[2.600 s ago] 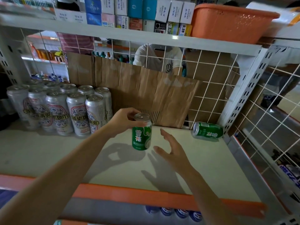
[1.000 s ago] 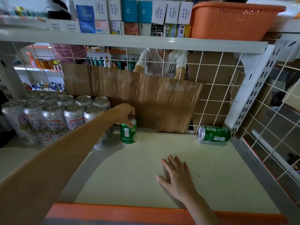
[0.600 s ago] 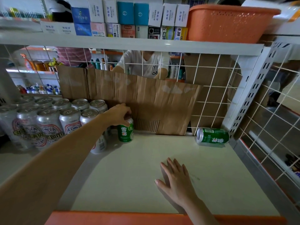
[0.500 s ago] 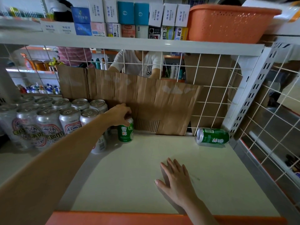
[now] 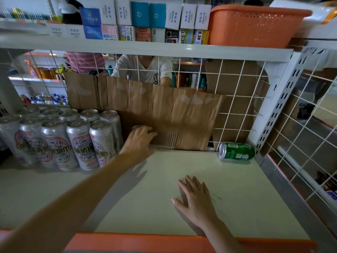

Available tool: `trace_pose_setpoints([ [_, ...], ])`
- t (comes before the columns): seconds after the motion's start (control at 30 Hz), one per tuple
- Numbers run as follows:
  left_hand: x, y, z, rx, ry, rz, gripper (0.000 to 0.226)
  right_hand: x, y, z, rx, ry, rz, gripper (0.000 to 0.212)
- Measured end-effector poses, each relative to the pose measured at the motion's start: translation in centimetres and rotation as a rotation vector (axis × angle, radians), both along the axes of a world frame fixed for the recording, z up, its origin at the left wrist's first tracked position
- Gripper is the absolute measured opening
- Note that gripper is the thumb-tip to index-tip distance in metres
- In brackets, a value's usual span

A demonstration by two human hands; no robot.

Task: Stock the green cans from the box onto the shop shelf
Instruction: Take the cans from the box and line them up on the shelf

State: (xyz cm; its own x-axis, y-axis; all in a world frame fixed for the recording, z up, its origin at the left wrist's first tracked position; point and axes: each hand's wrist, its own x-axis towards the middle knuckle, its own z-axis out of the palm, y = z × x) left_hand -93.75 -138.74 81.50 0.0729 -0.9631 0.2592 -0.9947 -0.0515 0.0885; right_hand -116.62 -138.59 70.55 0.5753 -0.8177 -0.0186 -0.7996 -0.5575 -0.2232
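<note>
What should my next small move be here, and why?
Probably reach your right hand to the tipped green can at the back right and stand it up: that hand rests flat on the shelf, empty, while your left hand covers the upright can.

Silver cans stand left of a cardboard sheet — orange basket above.

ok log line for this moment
left hand over upright can by silver cans, grip unclear | right hand flat on shelf | second green can on its side, back right
</note>
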Motion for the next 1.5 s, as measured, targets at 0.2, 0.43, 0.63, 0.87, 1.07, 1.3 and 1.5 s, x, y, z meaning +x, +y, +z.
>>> trace_pose_setpoints([
  [0.2,-5.4,4.6,-6.8,0.228,0.195,0.018,0.065,0.0,0.1,0.2,0.006,0.006,0.012,0.111],
  [0.43,-6.6,5.8,-11.2,0.236,0.242,0.067,0.094,-0.2,0.2,-0.1,-0.003,-0.043,0.025,0.094],
  [0.63,-6.5,5.7,-11.4,0.184,0.233,0.081,0.097,-0.9,-0.5,0.5,-0.042,-0.127,-0.036,0.108],
  [0.87,-6.4,5.7,-11.7,0.175,0.239,0.079,0.094,-6.7,-10.1,4.1,-0.387,-0.166,-0.331,0.064],
  [1.07,-6.2,5.7,-11.8,0.165,0.209,0.087,0.097,-11.0,-16.8,5.3,-0.337,0.157,-0.403,0.081],
  [1.3,-6.1,5.7,-11.8,0.155,0.215,0.079,0.091,-11.8,-19.4,4.9,-0.244,0.228,-0.318,0.088],
  [1.5,-6.0,5.7,-12.0,0.156,0.227,0.078,0.095,-12.1,-19.2,5.1,-0.268,0.176,-0.3,0.074],
])
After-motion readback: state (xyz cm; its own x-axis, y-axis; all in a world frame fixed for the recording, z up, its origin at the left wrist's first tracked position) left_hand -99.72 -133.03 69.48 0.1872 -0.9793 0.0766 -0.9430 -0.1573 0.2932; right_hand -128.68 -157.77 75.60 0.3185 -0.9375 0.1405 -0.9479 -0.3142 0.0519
